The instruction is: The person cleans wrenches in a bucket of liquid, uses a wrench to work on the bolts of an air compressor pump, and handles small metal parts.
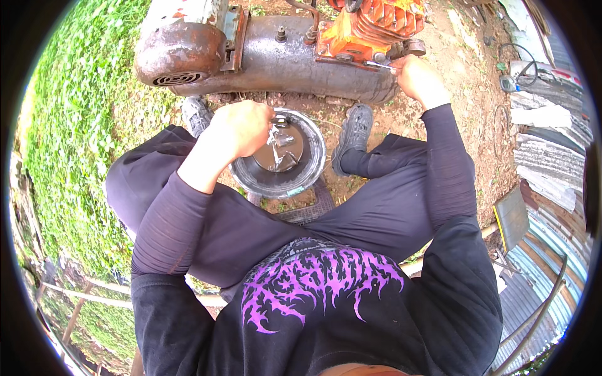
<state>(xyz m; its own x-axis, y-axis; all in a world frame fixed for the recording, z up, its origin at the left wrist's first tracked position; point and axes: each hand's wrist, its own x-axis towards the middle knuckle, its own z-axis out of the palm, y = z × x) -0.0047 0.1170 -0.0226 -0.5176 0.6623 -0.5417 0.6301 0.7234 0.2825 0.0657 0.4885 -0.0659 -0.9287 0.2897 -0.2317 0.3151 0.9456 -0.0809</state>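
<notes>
In front of me lies an air compressor with a worn dark tank (282, 59) and a finned orange pump (370, 31) mounted on its right part. My right hand (419, 80) is closed around a slim metal tool (379, 64), perhaps a wrench, whose tip reaches the pump's lower edge. Between my feet stands a round black basin (307, 177) with several metal pieces (285, 141) on its dark bottom. My left hand (241, 128) is over the basin's left side with its fingers curled together. What those fingers hold, if anything, is hidden.
A rusty electric motor (182, 53) sits on the tank's left end. Grass (81, 144) spreads along the left, bare soil (476, 119) on the right. Corrugated metal sheets (545, 263), a dark flat panel (511, 218) and a black cable (533, 66) lie at the far right.
</notes>
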